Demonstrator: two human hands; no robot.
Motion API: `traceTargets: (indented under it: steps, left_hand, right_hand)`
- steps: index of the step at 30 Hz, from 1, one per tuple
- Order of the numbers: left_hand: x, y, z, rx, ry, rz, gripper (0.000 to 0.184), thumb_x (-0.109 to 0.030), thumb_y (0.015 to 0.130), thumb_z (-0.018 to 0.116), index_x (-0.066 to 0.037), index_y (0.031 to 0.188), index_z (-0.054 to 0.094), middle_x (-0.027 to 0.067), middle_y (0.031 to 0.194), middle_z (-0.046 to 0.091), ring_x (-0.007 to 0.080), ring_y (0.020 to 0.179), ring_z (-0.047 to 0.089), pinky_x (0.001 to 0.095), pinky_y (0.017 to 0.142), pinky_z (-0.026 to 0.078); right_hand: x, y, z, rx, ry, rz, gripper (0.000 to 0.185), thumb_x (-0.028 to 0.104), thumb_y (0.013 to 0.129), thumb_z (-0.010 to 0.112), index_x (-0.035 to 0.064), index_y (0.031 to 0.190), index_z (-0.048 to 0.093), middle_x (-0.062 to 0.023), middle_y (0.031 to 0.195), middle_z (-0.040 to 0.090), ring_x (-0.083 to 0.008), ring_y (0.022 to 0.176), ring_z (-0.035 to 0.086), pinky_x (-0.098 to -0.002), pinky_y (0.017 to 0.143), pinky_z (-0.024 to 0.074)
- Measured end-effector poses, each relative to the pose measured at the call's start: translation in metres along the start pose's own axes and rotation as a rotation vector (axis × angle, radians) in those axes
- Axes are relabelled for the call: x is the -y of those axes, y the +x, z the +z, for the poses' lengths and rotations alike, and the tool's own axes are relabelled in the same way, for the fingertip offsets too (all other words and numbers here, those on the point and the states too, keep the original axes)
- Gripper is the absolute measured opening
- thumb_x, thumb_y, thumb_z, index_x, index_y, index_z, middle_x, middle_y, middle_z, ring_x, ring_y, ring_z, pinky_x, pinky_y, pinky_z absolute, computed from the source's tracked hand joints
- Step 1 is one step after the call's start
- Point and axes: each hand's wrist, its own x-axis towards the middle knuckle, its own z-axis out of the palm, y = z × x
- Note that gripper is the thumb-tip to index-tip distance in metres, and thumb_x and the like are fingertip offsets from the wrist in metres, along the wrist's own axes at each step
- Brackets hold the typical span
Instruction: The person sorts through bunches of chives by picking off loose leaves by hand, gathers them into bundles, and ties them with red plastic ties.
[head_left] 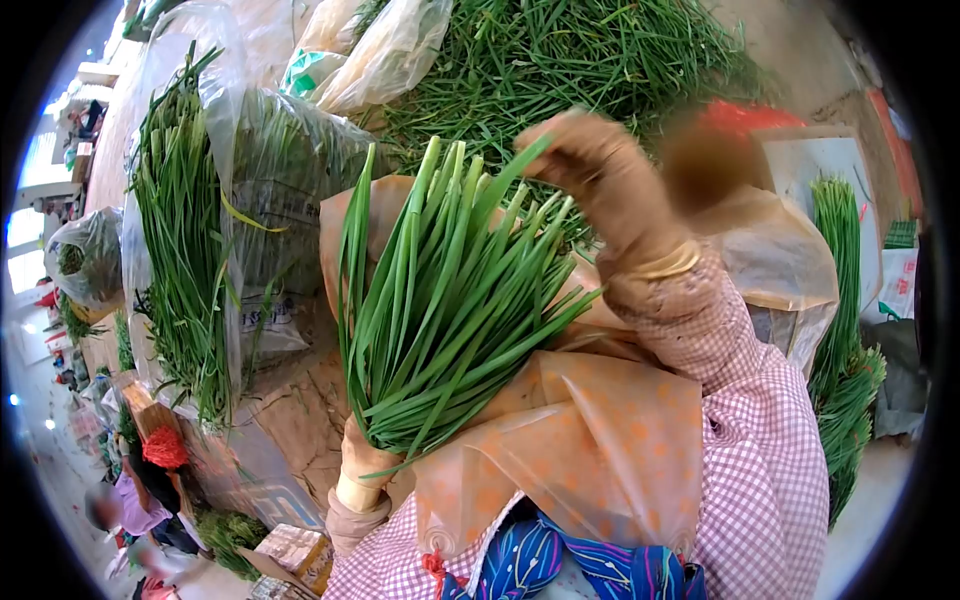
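A fanned bunch of long flat green leaves [440, 310] lies over my lap, with its pale cut ends toward the top. My left hand [365, 455] is closed round the lower end of the bunch, its fingers mostly hidden behind the leaves. At the upper right of the bunch, my right hand [575, 150], in a brown glove, is bent with its fingers pinched at the tip of one broad leaf. Under the bunch, a translucent orange-patterned apron [590, 430] covers my lap.
A large heap of loose green leaves [560, 70] lies ahead. To the left stand an upright bundle [180, 240] in clear plastic and a filled bag [290, 190]. Long green stems [837, 270] lie at the right. A person in purple [138, 505] is at the far lower left.
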Motion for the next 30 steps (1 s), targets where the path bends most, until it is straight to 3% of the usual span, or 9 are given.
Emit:
traceTargets:
  steps: [2,4,8,11,15,18,20,27,30]
  left_hand:
    - [-0.026,0.002,0.0,0.009,0.094,0.006,0.043,-0.011,0.076,0.072,-0.004,0.116,0.06,0.0138,0.107,0.067,0.0274,0.099,0.065,0.0344,0.083,0.051]
    - [-0.035,0.001,-0.003,0.018,0.308,-0.009,0.047,-0.018,0.075,0.074,-0.006,0.118,0.058,0.0135,0.104,0.068,0.0305,0.096,0.066,0.036,0.079,0.052]
    - [-0.058,0.007,-0.001,0.069,0.401,-0.16,0.058,-0.026,0.074,0.077,-0.007,0.123,0.052,0.0151,0.103,0.068,0.0303,0.096,0.066,0.037,0.075,0.053]
    - [-0.057,0.004,-0.007,0.13,0.247,-0.076,0.06,-0.029,0.074,0.077,-0.008,0.124,0.052,0.0158,0.104,0.067,0.032,0.097,0.065,0.0374,0.077,0.052]
    - [-0.066,0.003,-0.011,0.14,0.361,-0.252,0.068,-0.034,0.075,0.076,-0.009,0.131,0.047,0.0154,0.11,0.066,0.0304,0.099,0.065,0.0368,0.082,0.051]
    - [-0.079,0.005,-0.013,0.122,0.274,-0.242,0.072,-0.034,0.074,0.076,-0.01,0.134,0.045,0.0159,0.11,0.066,0.0285,0.101,0.065,0.0359,0.084,0.049]
    - [-0.072,0.006,-0.015,0.143,0.189,-0.212,0.072,-0.035,0.074,0.077,-0.01,0.134,0.046,0.0159,0.107,0.067,0.0268,0.101,0.065,0.0353,0.083,0.05]
    - [-0.117,0.036,-0.029,0.052,0.405,0.09,0.062,-0.024,0.073,0.075,-0.012,0.13,0.053,0.0192,0.089,0.067,0.0334,0.082,0.067,0.0371,0.071,0.052]
    - [-0.179,0.072,-0.038,0.113,0.793,0.325,0.058,-0.007,0.072,0.075,-0.001,0.126,0.055,0.0184,0.097,0.068,0.0152,0.091,0.068,0.0287,0.08,0.051]
  right_hand:
    - [0.007,0.029,-0.074,-0.088,0.288,0.002,0.012,0.016,0.09,0.06,0.0055,0.084,0.064,-0.0066,0.083,0.066,-0.017,0.077,0.064,-0.0364,0.079,0.0556]
    - [0.013,0.045,-0.12,-0.478,0.071,-0.215,0.016,0.021,0.093,0.058,0.0058,0.098,0.061,-0.0074,0.091,0.068,-0.0176,0.084,0.064,-0.0388,0.079,0.0514]
    - [0.009,0.024,-0.066,-0.04,-0.345,0.058,0.055,0.034,0.087,0.065,0.0101,0.133,0.045,-0.0059,0.107,0.064,-0.0176,0.093,0.063,-0.0313,0.08,0.0463]
    - [-0.014,-0.002,-0.009,0.257,-0.535,0.259,0.039,0.024,0.088,0.066,0.0057,0.121,0.056,-0.0038,0.102,0.065,-0.0137,0.085,0.061,-0.0266,0.075,0.0475]
    - [-0.029,0.005,-0.003,0.035,-0.434,0.204,0.011,0.016,0.089,0.065,0.0051,0.093,0.065,-0.0009,0.072,0.062,-0.0087,0.06,0.055,-0.0225,0.054,0.0451]
    - [-0.027,0.031,-0.055,-0.15,-0.71,-0.155,0.012,0.018,0.09,0.064,0.0068,0.091,0.065,0.0002,0.067,0.058,-0.007,0.051,0.049,-0.0211,0.044,0.0382]
    - [-0.017,0.052,-0.128,-0.156,-0.665,-0.149,0.013,0.019,0.092,0.062,0.007,0.096,0.064,0.0009,0.066,0.058,-0.0069,0.05,0.048,-0.0217,0.045,0.0386]
    - [-0.041,-0.011,-0.072,0.047,-0.298,0.622,0.059,0.056,0.084,0.06,0.0156,0.126,0.05,-0.0061,0.109,0.062,-0.02,0.094,0.058,-0.0389,0.078,0.0473]
    - [-0.064,-0.018,-0.038,0.015,0.196,0.563,0.05,0.055,0.088,0.056,0.0127,0.114,0.055,-0.005,0.095,0.063,-0.0201,0.086,0.061,-0.0395,0.078,0.0527]
